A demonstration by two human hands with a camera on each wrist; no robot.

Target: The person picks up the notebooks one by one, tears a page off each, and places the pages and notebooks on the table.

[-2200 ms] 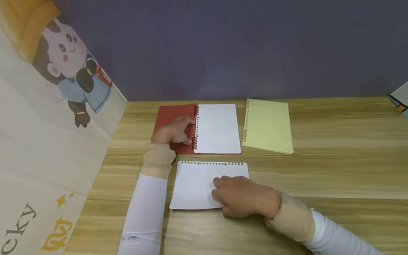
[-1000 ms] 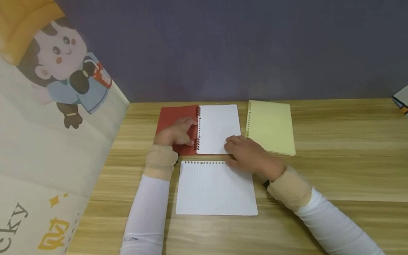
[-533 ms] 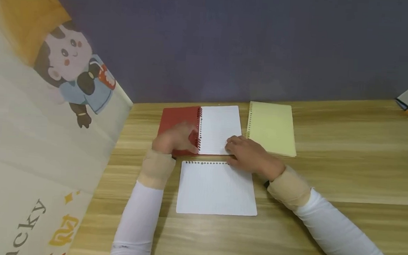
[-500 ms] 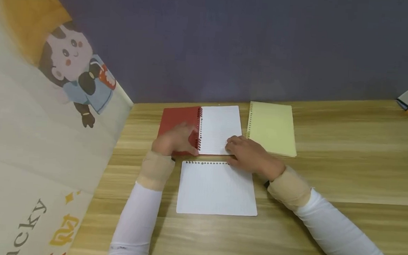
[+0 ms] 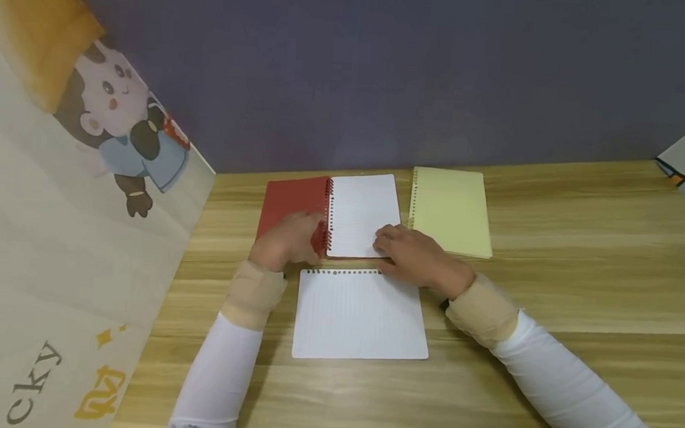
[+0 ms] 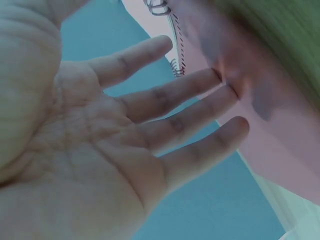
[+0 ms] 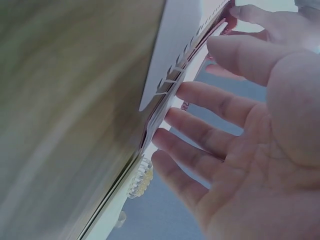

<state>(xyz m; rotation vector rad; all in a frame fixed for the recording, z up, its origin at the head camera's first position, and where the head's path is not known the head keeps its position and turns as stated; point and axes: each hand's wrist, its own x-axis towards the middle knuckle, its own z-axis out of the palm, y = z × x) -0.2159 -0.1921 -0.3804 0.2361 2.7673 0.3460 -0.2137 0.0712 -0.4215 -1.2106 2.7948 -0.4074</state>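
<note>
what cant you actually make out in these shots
- Head view: the left hand hides the lower part of the red cover and the spiral.
- Head view: the right hand hides the open page's lower right corner.
- Wrist views: blurred and oddly tinted; fingertip contact unclear.
- Yellow notepad: any ruling too faint.

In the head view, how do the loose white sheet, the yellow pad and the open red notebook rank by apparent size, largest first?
1. Loose white sheet, nearest the camera, which enlarges it.
2. Open red notebook, cover and page together.
3. Yellow pad.
</note>
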